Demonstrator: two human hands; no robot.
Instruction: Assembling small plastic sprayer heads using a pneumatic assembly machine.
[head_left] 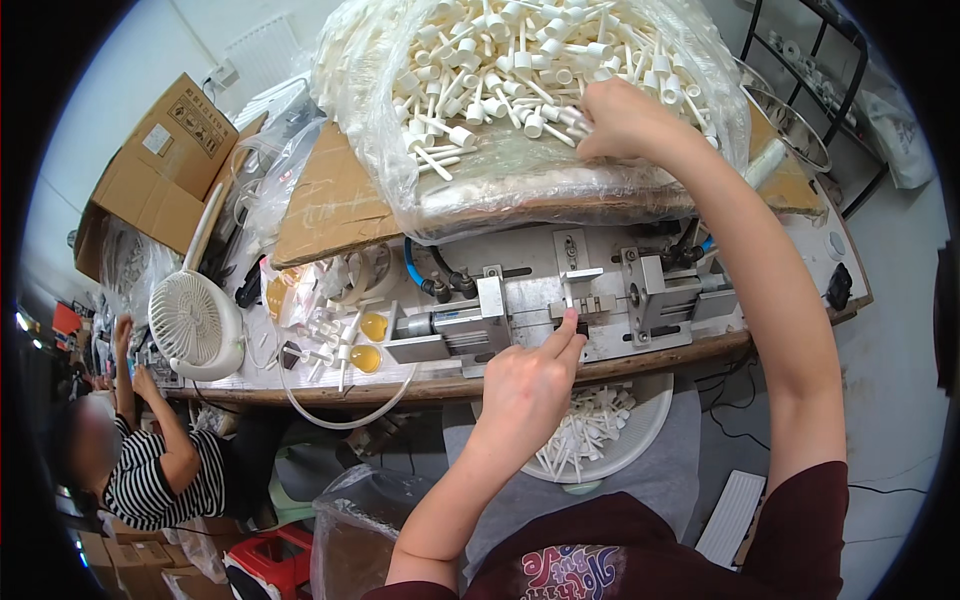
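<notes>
Fingers [572, 322] of the left hand [530, 385] press narrowly at the jig [585, 305] on the bench [700, 350]; right hand [625, 120] digs, closed, into the bagged nozzles [500, 60]. Bowl [640, 430] below holds few pieces, so most of the work seems left.

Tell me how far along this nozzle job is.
Done: a white bowl below the table edge holds a modest batch of white nozzles. In hand: the left hand has a fingertip at the metal press, while the right hand reaches into the plastic bag of loose nozzles. Left: that heap is far larger than the bowl's batch, so most remains.
</notes>
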